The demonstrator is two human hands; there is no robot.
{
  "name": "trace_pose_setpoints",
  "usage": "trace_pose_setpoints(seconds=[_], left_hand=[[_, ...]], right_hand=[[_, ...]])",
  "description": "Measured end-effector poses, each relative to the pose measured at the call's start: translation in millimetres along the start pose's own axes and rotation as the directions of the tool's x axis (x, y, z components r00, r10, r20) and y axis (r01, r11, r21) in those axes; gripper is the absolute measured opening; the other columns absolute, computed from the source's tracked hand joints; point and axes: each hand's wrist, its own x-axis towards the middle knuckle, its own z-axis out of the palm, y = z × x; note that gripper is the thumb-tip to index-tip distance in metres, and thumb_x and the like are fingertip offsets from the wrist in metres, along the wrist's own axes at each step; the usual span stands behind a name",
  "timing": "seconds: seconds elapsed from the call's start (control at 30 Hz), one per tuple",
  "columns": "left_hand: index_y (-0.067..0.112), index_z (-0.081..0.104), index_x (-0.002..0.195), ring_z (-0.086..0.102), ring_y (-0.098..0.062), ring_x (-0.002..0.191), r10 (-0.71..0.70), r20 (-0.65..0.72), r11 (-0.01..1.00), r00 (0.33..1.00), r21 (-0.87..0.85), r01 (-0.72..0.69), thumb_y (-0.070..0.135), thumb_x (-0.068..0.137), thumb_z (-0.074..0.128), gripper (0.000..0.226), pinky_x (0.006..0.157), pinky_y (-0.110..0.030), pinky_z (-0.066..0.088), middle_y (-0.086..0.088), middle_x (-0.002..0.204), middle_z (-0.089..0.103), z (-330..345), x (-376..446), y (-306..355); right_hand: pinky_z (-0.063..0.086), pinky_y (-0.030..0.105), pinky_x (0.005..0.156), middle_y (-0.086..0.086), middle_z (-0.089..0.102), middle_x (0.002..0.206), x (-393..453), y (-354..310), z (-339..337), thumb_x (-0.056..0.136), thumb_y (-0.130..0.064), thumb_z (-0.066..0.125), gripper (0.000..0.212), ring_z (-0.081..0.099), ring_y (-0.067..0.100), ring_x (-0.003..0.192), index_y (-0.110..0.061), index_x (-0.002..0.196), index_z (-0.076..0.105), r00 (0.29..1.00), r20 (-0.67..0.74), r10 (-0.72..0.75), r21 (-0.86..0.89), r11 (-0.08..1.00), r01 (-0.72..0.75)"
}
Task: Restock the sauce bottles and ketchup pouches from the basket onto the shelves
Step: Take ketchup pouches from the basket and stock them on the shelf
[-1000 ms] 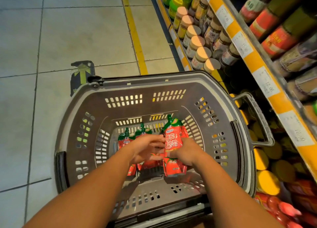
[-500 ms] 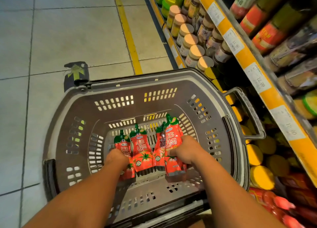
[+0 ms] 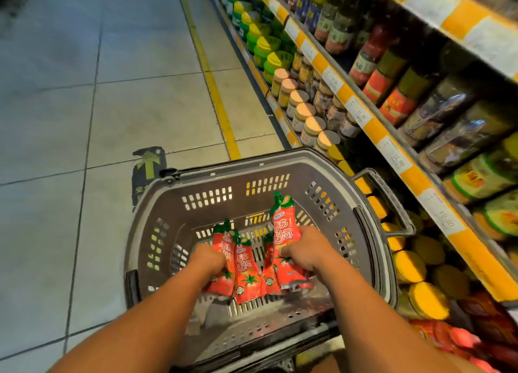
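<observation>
A grey plastic basket [image 3: 252, 173] stands on the floor in front of me. Inside it are several red ketchup pouches with green spouts. My right hand [image 3: 307, 249] grips one pouch [image 3: 284, 229] and holds it upright, lifted above the others, with a second pouch [image 3: 268, 271] just behind it. My left hand [image 3: 208, 260] is curled round the leftmost pouch [image 3: 224, 249] low in the basket. Another pouch [image 3: 246, 274] lies between my hands, touched by neither.
Shelves [image 3: 372, 126] with orange price strips run along the right, filled with jars and sauce bottles. Yellow-lidded jars [image 3: 409, 266] and red packs [image 3: 448, 339] fill the lowest shelf beside the basket. The basket handle [image 3: 392, 198] juts toward the shelf. Tiled floor with a yellow line lies left.
My right hand has raised its pouch higher. My left hand, which let go near the right hand a second ago, has settled onto the leftmost pouch. The view has tilted up toward the shelves.
</observation>
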Motion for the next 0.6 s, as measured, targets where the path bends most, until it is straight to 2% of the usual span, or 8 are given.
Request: trace_pose_setpoints(seconds=[0.13, 0.2, 0.3, 0.37, 0.43, 0.53, 0.6], left_hand=[[0.001, 0.071, 0.089, 0.067, -0.022, 0.064, 0.141, 0.028, 0.976, 0.99, -0.169, -0.134, 0.0, 0.081, 0.076, 0.01, 0.057, -0.028, 0.054, -0.011, 0.077, 0.071, -23, -41, 18], [0.005, 0.07, 0.09, 0.068, -0.021, 0.068, 0.228, 0.025, 0.949, 0.973, -0.231, -0.216, 0.002, 0.082, 0.077, 0.011, 0.06, -0.028, 0.054, -0.01, 0.082, 0.073, -34, -62, 25], [0.013, 0.066, 0.087, 0.067, -0.018, 0.07, 0.32, -0.028, 0.904, 0.947, -0.291, -0.314, 0.006, 0.085, 0.078, 0.014, 0.058, -0.027, 0.049, -0.007, 0.084, 0.072, -54, -93, 37], [0.015, 0.067, 0.089, 0.069, -0.019, 0.075, 0.365, -0.061, 0.864, 0.929, -0.35, -0.362, 0.007, 0.084, 0.079, 0.015, 0.066, -0.031, 0.055, -0.007, 0.088, 0.073, -67, -109, 44], [0.019, 0.067, 0.091, 0.071, -0.02, 0.08, 0.409, -0.072, 0.827, 0.91, -0.392, -0.403, 0.008, 0.086, 0.079, 0.016, 0.073, -0.032, 0.057, -0.006, 0.091, 0.075, -79, -126, 50], [0.015, 0.068, 0.102, 0.077, -0.026, 0.083, 0.474, -0.04, 0.754, 0.88, -0.497, -0.429, 0.008, 0.089, 0.077, 0.018, 0.08, -0.041, 0.062, -0.009, 0.097, 0.077, -91, -151, 60], [0.014, 0.068, 0.107, 0.078, -0.026, 0.083, 0.513, -0.034, 0.722, 0.858, -0.524, -0.452, 0.009, 0.088, 0.078, 0.022, 0.083, -0.047, 0.062, -0.008, 0.099, 0.078, -94, -168, 69]], right_hand=[[0.06, 0.043, 0.068, 0.022, 0.075, 0.096, -29, -16, -3, 0.085, 0.002, 0.074, 0.018, 0.072, 0.035, 0.073, -0.001, 0.102, 0.069, 0.997, -0.036, -0.066, 0.02, 0.998, 0.066], [0.058, 0.04, 0.062, 0.019, 0.074, 0.091, -44, -21, -7, 0.085, 0.003, 0.074, 0.017, 0.069, 0.032, 0.065, -0.004, 0.099, 0.068, 0.994, -0.059, -0.094, 0.053, 0.994, 0.097], [0.059, 0.045, 0.062, 0.018, 0.076, 0.092, -65, -24, -16, 0.084, 0.002, 0.074, 0.02, 0.068, 0.029, 0.065, -0.003, 0.102, 0.067, 0.986, -0.117, -0.121, 0.096, 0.987, 0.132], [0.055, 0.045, 0.058, 0.017, 0.073, 0.089, -79, -23, -22, 0.085, 0.002, 0.071, 0.024, 0.064, 0.029, 0.064, 0.002, 0.107, 0.063, 0.98, -0.154, -0.13, 0.155, 0.976, 0.154], [0.055, 0.044, 0.062, 0.016, 0.073, 0.088, -94, -23, -26, 0.086, 0.0, 0.072, 0.022, 0.066, 0.029, 0.067, 0.002, 0.106, 0.063, 0.965, -0.212, -0.154, 0.192, 0.962, 0.196], [0.062, 0.048, 0.077, 0.008, 0.077, 0.087, -116, -21, -33, 0.083, -0.004, 0.078, 0.018, 0.074, 0.03, 0.078, -0.015, 0.095, 0.07, 0.931, -0.318, -0.176, 0.248, 0.933, 0.261], [0.06, 0.037, 0.066, 0.005, 0.076, 0.087, -131, -19, -39, 0.085, -0.004, 0.078, 0.02, 0.073, 0.026, 0.074, -0.019, 0.094, 0.069, 0.911, -0.372, -0.18, 0.304, 0.903, 0.303]])
